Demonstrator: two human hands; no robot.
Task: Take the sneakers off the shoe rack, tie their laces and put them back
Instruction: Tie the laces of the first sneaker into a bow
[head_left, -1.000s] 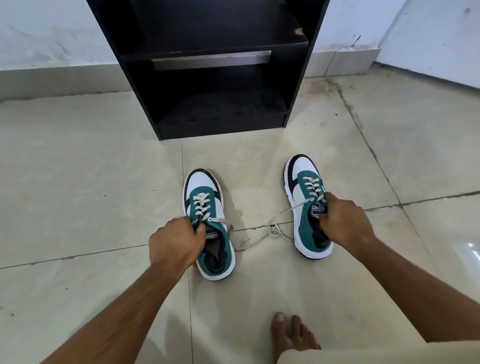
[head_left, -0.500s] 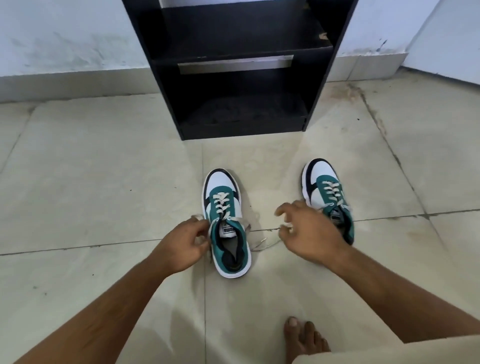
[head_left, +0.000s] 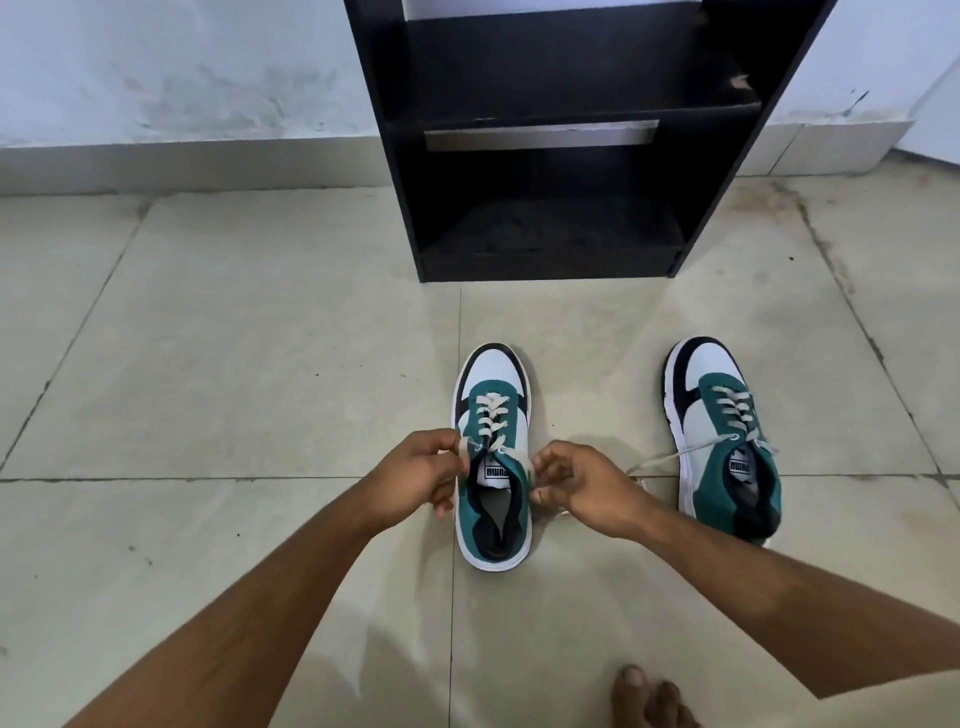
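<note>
Wall: pale, scuffed and stained, with a tiled skirting running along its foot at the far side of the room.
Floor: big beige tiles with dark grout lines; both sneakers sit on it, off the rack.
Left hand: fingers curled in, pinching the lace end on the left side of the nearer sneaker, right by its top eyelets.
Near sneaker: teal, white and black, standing upright on its sole in front of the rack, toe pointing towards it; the white laces are threaded up the front but not knotted, and the tongue label shows between the two hands.
Shoe rack: black, open-fronted, standing against the wall; the two shelves I can see hold no shoes.
Right hand: fingers bent, pinching the lace end on the right side of the same sneaker.
Bare foot: the person's toes show at the bottom edge, on the tile.
Second sneaker: the same colours, upright, well apart to the right of the first; its loose lace trails off leftwards across the floor towards the right hand.
</note>
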